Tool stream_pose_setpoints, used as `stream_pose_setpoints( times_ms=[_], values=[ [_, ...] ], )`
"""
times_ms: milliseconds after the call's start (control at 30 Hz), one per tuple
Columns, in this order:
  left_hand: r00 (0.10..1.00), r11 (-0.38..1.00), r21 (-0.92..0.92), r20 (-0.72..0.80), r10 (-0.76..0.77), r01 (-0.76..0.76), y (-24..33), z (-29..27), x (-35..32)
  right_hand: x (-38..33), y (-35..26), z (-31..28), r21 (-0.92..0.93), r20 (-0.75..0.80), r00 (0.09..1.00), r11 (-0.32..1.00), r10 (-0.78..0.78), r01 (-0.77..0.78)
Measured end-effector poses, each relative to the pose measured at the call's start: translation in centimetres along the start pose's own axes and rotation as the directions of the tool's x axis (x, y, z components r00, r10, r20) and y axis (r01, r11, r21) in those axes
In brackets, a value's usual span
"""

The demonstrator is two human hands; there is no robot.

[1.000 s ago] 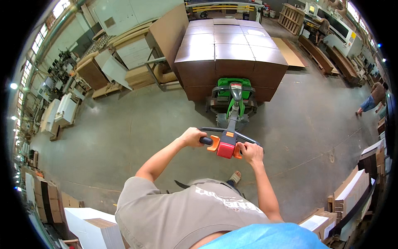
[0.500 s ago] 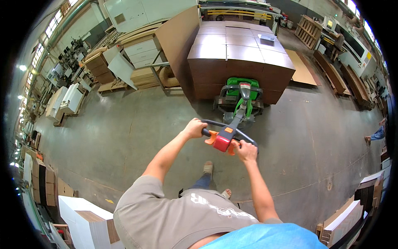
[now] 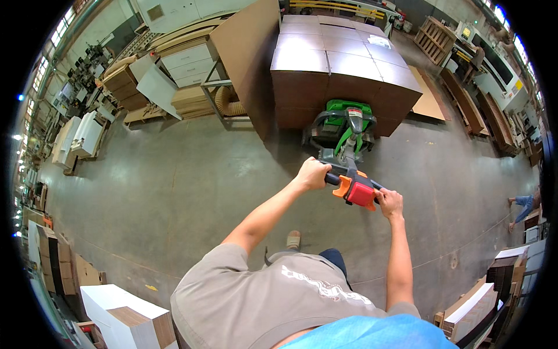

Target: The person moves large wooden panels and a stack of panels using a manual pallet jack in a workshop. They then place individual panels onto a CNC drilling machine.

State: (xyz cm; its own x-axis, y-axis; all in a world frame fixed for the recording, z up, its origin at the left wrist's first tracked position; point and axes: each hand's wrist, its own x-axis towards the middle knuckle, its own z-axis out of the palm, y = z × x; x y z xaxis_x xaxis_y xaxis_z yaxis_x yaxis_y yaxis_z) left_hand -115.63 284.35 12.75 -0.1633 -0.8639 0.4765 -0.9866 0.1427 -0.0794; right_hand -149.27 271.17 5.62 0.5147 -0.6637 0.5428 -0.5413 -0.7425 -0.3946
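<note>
Both arms reach forward to the control handle [image 3: 359, 189] of an electric pallet truck. Its head is red with orange levers and black grip bars. My left hand [image 3: 314, 173] is wrapped round the left grip; my right hand [image 3: 390, 203] closes on the right one, its thumb near an orange lever. Beyond the handle, the truck's green and black body [image 3: 343, 125] stands against a large block of stacked brown panels [image 3: 302, 87], and its forks are hidden. A small pale sheet [image 3: 379, 42] lies on top of the stack.
A tall brown board [image 3: 247, 64] stands upright along the stack's left side, beside a metal frame [image 3: 224, 93] with a coiled hose. White panel stacks [image 3: 125, 314] are behind me on the left, more panels [image 3: 474, 305] on the right. Another person [image 3: 526, 203] is at the far right.
The handle has swung right and away from me, with both hands still on it. The truck and stack appear slightly farther right in view. My feet have changed position.
</note>
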Motion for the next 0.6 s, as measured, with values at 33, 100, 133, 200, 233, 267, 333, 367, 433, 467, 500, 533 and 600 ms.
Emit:
stream_pose_setpoints(
  times_ms=[33, 100, 133, 200, 233, 267, 333, 367, 433, 467, 500, 533, 600],
  values=[
    [1.0, 1.0, 0.002, -0.004, -0.006, 0.006, 0.3, 0.8, 0.3, 0.2, 0.9, 0.3, 0.014, 0.001, 1.0, 1.0, -0.001, 0.001],
    [0.999, 0.999, -0.006, 0.006, -0.041, 0.041, 1.3, 2.5, 0.7, 0.3, 3.0, 1.5, 0.04, -0.036, 0.999, 0.999, -0.011, 0.012],
    [0.999, 0.998, -0.031, -0.017, -0.051, 0.051, 2.1, 3.4, 0.9, 0.3, 4.3, 1.2, 0.042, -0.019, 1.0, 0.999, -0.015, 0.016],
    [0.996, 0.995, -0.071, -0.043, -0.076, 0.073, 4.3, 5.0, 1.3, 0.2, 7.3, 0.8, 0.068, 0.007, 1.0, 0.997, -0.026, 0.025],
    [0.994, 0.991, -0.099, -0.047, -0.096, 0.091, 5.7, 6.0, 1.4, 0.0, 8.9, 0.3, 0.054, 0.035, 0.999, 0.998, -0.028, 0.026],
    [0.993, 0.988, -0.101, -0.032, -0.117, 0.113, 7.2, 7.0, 1.4, -0.4, 10.5, -0.1, 0.048, 0.065, 0.998, 0.999, -0.025, 0.022],
    [0.988, 0.982, -0.117, -0.02, -0.154, 0.15, 10.5, 9.2, 1.6, -1.1, 13.6, -1.0, 0.056, 0.097, 0.995, 0.998, -0.035, 0.03],
    [0.985, 0.98, -0.122, -0.052, -0.163, 0.156, 11.0, 10.4, 3.8, 1.0, 15.6, -1.5, 0.058, 0.075, 0.995, 0.997, -0.062, 0.058],
    [0.984, 0.976, -0.139, -0.036, -0.172, 0.166, 12.5, 12.4, 7.2, 3.7, 19.5, -2.3, 0.072, 0.054, 0.994, 0.994, -0.091, 0.087],
    [0.984, 0.972, -0.167, -0.03, -0.175, 0.168, 13.2, 13.3, 8.2, 4.5, 21.1, -2.4, 0.088, 0.051, 0.994, 0.991, -0.1, 0.096],
    [0.984, 0.966, -0.195, -0.026, -0.179, 0.171, 13.9, 14.2, 9.3, 5.4, 22.7, -2.6, 0.104, 0.047, 0.993, 0.989, -0.111, 0.106],
    [0.986, 0.962, -0.219, 0.004, -0.168, 0.164, 14.8, 14.7, 10.3, 5.9, 24.4, -2.9, 0.102, 0.032, 0.992, 0.988, -0.119, 0.115],
    [0.977, 0.95, -0.233, 0.011, -0.213, 0.209, 17.2, 16.7, 11.5, 7.0, 27.4, -4.1, 0.084, 0.071, 0.989, 0.989, -0.127, 0.121]
  ],
)
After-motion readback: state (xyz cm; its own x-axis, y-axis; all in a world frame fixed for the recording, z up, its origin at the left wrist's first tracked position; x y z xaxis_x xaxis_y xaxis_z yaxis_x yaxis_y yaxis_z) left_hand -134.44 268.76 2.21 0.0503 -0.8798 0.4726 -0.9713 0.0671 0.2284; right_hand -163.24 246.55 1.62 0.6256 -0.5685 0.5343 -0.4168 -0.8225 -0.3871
